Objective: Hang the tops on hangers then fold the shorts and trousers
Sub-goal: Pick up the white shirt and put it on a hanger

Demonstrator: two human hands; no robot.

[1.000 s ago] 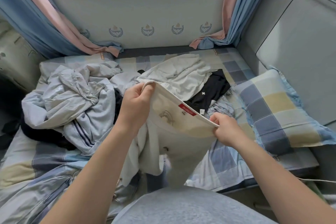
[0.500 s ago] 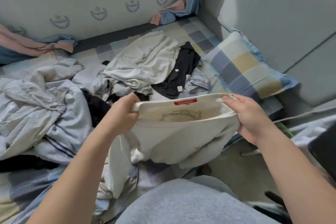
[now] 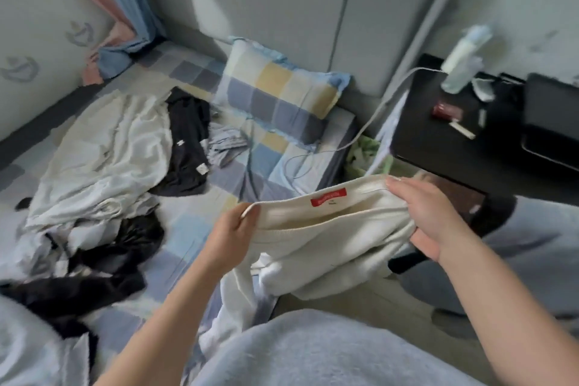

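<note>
The left hand and right hand pinch the cream top at its neckline, in front of the checked pillow. Left of the pillow, crumpled clothes litter the bed. Right of it stands a black nightstand.

Pillow on bed, nightstand right.

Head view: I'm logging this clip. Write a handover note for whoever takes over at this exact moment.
Left hand: grips the left end of the cream top's opening.
Right hand: fingers curl over the right end of the same opening.
Cream top: stretched between both hands, red label facing the camera, the rest hanging.
Other clothes: a pale garment and a black garment lie loose on the bed.
Done: nothing hung or folded in view.
Left: no hanger in view. Hang this top, then work through the pile.
</note>
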